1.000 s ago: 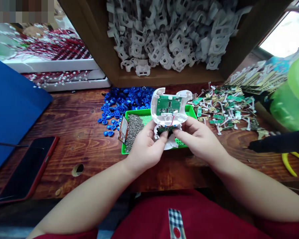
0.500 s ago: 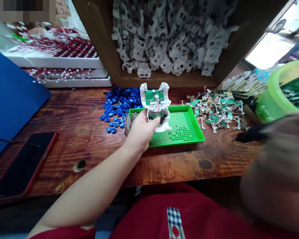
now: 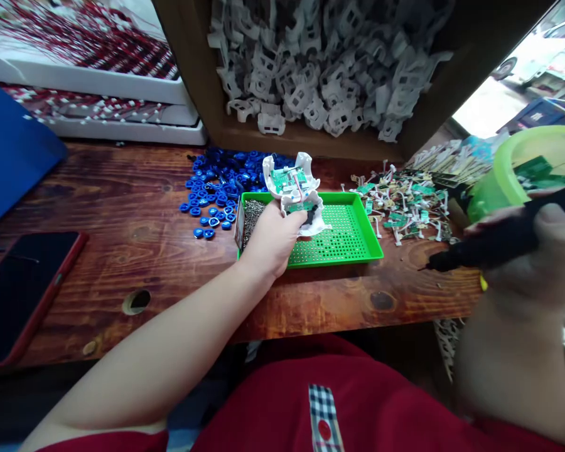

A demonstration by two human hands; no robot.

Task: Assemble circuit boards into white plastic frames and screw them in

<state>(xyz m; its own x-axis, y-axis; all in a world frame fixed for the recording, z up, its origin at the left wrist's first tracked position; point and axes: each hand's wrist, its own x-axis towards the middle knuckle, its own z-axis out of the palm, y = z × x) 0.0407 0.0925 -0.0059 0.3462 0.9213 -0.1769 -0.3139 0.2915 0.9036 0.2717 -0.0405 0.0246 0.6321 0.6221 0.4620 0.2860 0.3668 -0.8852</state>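
Note:
My left hand [image 3: 274, 237] is closed on an opened white plastic housing [image 3: 314, 224], its thumb over the lower half. Green circuit boards [image 3: 286, 180] sit in both halves, and thin wires run between them. The housing is held above a green perforated tray [image 3: 353, 235] that has small metal screws [image 3: 253, 216] at its left end. Off to the right, my right hand [image 3: 532, 263] grips a black electric screwdriver [image 3: 489, 242], its thin bit pointing left, apart from the housing.
Blue parts [image 3: 211, 188] are heaped left of the tray, small wired boards [image 3: 405, 207] right of it. Behind stands a carton [image 3: 311, 141] of white shells. A lime tub [image 3: 494, 169] holds boards. A phone [image 3: 28, 289] and white trays of red wires [image 3: 136, 129] are at left.
The right hand and screwdriver, blurred before, now show more clearly, with the bit slightly further left. The housing has tilted a little in my left hand. The view has shifted slightly.

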